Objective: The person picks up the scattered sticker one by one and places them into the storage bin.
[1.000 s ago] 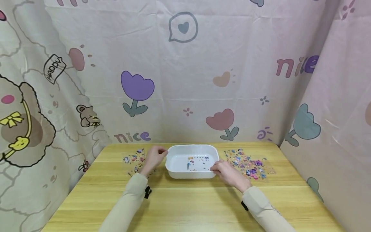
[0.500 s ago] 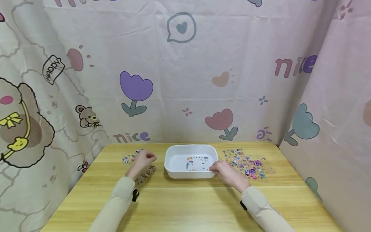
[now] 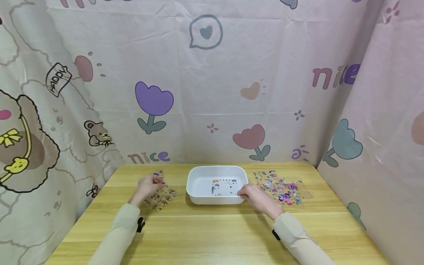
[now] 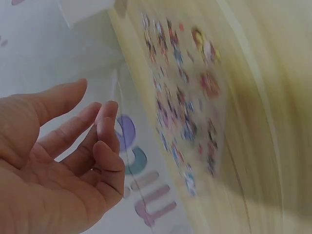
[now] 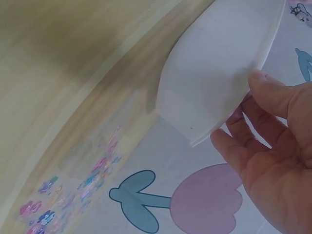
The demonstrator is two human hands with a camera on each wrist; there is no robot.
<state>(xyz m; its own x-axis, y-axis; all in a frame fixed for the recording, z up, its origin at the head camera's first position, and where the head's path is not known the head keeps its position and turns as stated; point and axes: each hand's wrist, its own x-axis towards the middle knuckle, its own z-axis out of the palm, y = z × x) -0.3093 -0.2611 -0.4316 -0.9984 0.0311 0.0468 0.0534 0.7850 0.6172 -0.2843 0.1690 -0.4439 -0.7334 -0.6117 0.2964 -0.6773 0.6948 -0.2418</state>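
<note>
A white rectangular basin (image 3: 215, 200) stands on the wooden table, and a clear sheet with small colourful stickers (image 3: 226, 187) lies inside it. My right hand (image 3: 257, 198) holds the basin's right front corner; in the right wrist view the thumb and fingers of this hand (image 5: 278, 136) pinch the rim of the basin (image 5: 207, 78). My left hand (image 3: 147, 188) hovers over the clear sticker sheets (image 3: 161, 198) on the left and partly hides them. Seen from the left wrist, that hand (image 4: 63, 161) has loosely bent fingers, thumb apart, and nothing between them; the sticker sheet (image 4: 183, 102) lies beyond.
More clear sticker sheets (image 3: 281, 189) lie to the right of the basin, beside my right hand. A printed curtain (image 3: 212, 92) hangs behind the table and along both sides. Bare wood (image 3: 198, 235) shows between my forearms at the front.
My left hand has moved left, from the basin's left rim to above the left sticker sheets, uncovering part of them. My right hand stays on the basin, which has not moved on the table.
</note>
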